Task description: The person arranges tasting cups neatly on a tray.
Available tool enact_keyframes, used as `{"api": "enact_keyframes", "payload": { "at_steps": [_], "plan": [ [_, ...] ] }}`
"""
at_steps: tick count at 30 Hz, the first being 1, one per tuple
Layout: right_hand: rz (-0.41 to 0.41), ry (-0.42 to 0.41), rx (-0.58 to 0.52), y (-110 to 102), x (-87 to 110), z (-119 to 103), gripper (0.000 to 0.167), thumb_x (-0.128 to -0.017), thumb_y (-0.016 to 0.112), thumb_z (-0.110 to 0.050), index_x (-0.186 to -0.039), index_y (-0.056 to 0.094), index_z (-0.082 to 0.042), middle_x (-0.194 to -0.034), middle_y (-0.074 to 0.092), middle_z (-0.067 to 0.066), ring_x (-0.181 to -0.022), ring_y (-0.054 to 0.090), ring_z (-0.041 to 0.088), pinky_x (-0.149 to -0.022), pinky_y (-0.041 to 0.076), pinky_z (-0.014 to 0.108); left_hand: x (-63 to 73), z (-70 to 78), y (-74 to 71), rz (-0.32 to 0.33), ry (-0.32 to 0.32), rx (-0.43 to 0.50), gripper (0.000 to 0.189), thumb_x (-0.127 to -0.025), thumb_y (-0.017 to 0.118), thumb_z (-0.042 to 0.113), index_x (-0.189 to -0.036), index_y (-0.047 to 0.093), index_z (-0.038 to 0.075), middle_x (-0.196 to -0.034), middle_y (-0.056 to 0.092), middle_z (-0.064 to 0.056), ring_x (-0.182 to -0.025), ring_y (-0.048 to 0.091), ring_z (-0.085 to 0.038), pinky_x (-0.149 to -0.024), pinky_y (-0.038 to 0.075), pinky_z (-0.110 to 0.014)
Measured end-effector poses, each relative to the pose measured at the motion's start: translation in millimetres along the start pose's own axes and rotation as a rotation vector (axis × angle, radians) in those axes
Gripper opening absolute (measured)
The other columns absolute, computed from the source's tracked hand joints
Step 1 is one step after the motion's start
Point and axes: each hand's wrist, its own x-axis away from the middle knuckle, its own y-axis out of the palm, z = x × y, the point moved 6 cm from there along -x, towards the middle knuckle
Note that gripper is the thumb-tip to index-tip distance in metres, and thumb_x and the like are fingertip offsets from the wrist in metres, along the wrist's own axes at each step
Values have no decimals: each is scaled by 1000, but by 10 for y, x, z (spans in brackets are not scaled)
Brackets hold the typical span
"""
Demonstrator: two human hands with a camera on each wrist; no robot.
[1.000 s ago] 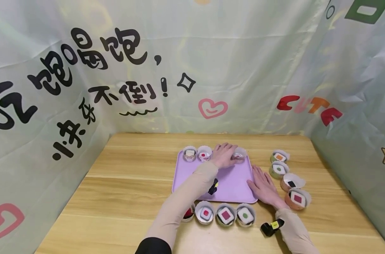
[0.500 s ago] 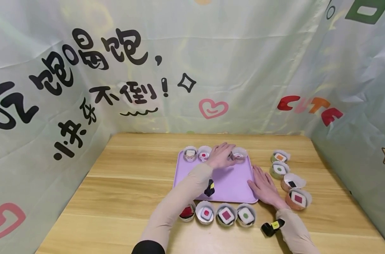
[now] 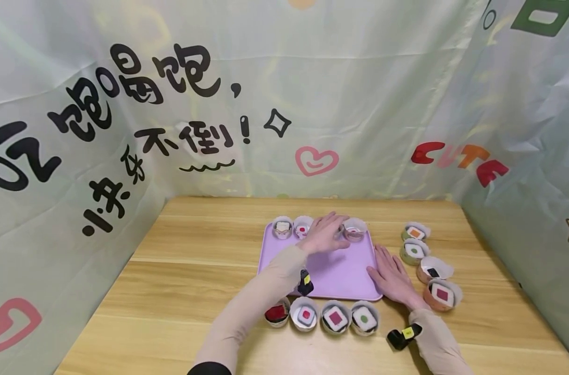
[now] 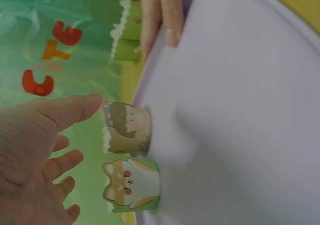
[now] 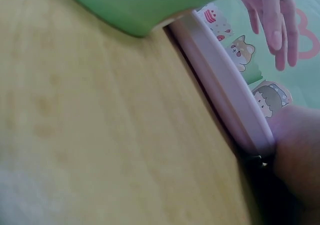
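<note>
My left hand (image 3: 325,233) hovers over the back of the purple tray (image 3: 341,276), thumb and fingers apart, holding nothing. In the left wrist view it is beside a green paper cup with a dog print (image 4: 132,185) and a paper cup with a girl print (image 4: 129,126). Along the tray's back edge stand several paper cups, among them a cup with a white piece (image 3: 282,227), a cup with a red-dotted piece (image 3: 303,227) and a right-hand cup (image 3: 354,229); another is partly hidden by the left hand. My right hand (image 3: 392,273) rests flat at the tray's right edge.
Several paper cups with sushi-like pieces, including a maroon-centred one (image 3: 335,317), line the tray's front. More, including an orange cup (image 3: 442,295), stand in a column at right. The wooden table (image 3: 190,260) meets printed cloth walls (image 3: 369,104) behind and at the sides.
My left hand has drawn back slightly left from the cups at the tray's back edge, its fingers spreading. The right hand stays at the tray's edge.
</note>
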Motion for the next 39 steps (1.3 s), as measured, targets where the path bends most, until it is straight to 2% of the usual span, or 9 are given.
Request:
{"api": "enact_keyframes", "payload": {
  "at_steps": [8,14,22,28,35,39],
  "plan": [
    [-1,-2,0,-1,2,-3,68,-107,42,-27,-153,18,16,-162,15,36,-151,10,54,-122,2,66,191,-6,-143,23,27,96,75,-92,71,38,-156,37,18,-163,39,-6,-157,22,-27,-129,16,-52],
    [-2,-3,2,-4,5,-13,68,-107,42,-28,-153,18,16,-161,15,36,-151,10,54,-122,3,66,325,-42,-190,31,31,191,76,-92,71,37,-157,36,19,-165,35,-2,-159,17,-24,-129,12,-53],
    [-1,-3,5,-11,7,-18,68,-106,43,-27,-153,18,16,-161,15,36,-151,11,54,-122,3,66,502,-75,-249,36,31,269,77,-91,72,38,-157,35,23,-167,29,-3,-159,13,-22,-128,11,-58],
    [0,-5,-2,-24,14,-26,68,-106,43,-27,-153,18,17,-161,15,37,-151,11,54,-121,4,68,645,-82,-312,46,56,354,76,-92,72,35,-157,36,20,-168,28,-6,-160,10,-22,-129,9,-56],
    [-17,-2,-5,-29,20,-44,69,-107,43,-28,-153,18,16,-162,14,36,-151,11,54,-121,4,67,826,-111,-411,67,60,384,76,-93,71,36,-157,35,17,-168,26,-8,-159,11,-27,-127,5,-62],
    [-20,1,-2,-32,16,-43,69,-107,43,-28,-153,18,16,-162,14,36,-151,10,54,-121,4,67,935,-154,-476,73,40,395,75,-93,70,39,-157,35,21,-169,23,-7,-159,15,-29,-126,10,-63]
  ]
}}
